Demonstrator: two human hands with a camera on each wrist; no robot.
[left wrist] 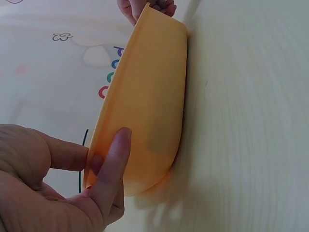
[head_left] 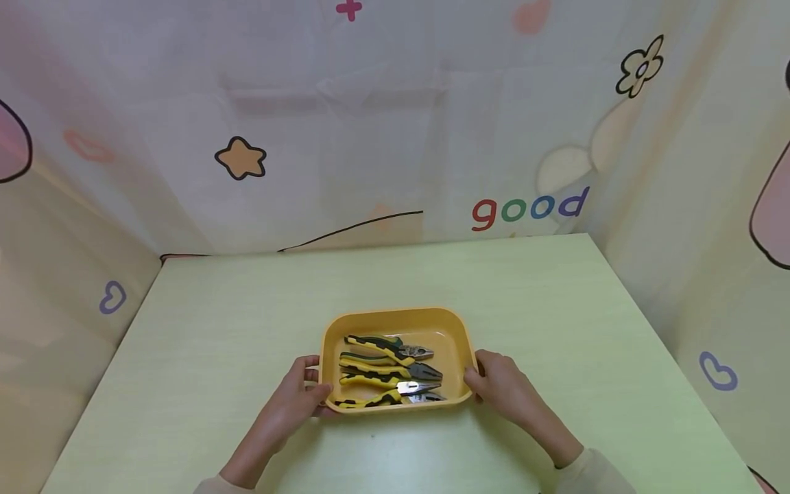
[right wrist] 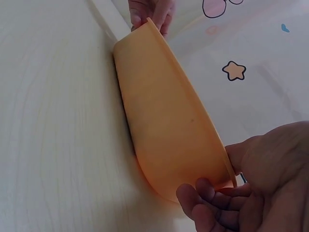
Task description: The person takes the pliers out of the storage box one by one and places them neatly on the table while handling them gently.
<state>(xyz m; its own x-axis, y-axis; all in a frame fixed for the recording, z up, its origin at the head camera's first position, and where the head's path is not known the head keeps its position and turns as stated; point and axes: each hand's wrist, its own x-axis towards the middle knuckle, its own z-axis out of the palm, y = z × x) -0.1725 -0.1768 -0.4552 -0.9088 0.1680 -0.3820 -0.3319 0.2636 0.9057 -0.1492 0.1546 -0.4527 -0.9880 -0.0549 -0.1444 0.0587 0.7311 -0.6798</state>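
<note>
A yellow plastic tray [head_left: 453,346] with rounded corners is held at its two short ends, close over the table. Inside it lie several pliers [head_left: 385,370] with yellow and black handles, side by side, their metal noses pointing right. My left hand [head_left: 296,391] grips the left end, thumb over the rim and fingers against the outer wall. At the opposite end my right hand [head_left: 503,384] pinches the rim, its fingers curled under the edge in the right wrist view. Both wrist views show the tray's outer side wall [left wrist: 149,87], the pliers hidden behind it.
The pale green table [head_left: 234,309] spreads around the tray on all sides. A printed curtain [head_left: 382,151] with a star, a flower and the word "good" hangs behind the table's back edge and along both sides.
</note>
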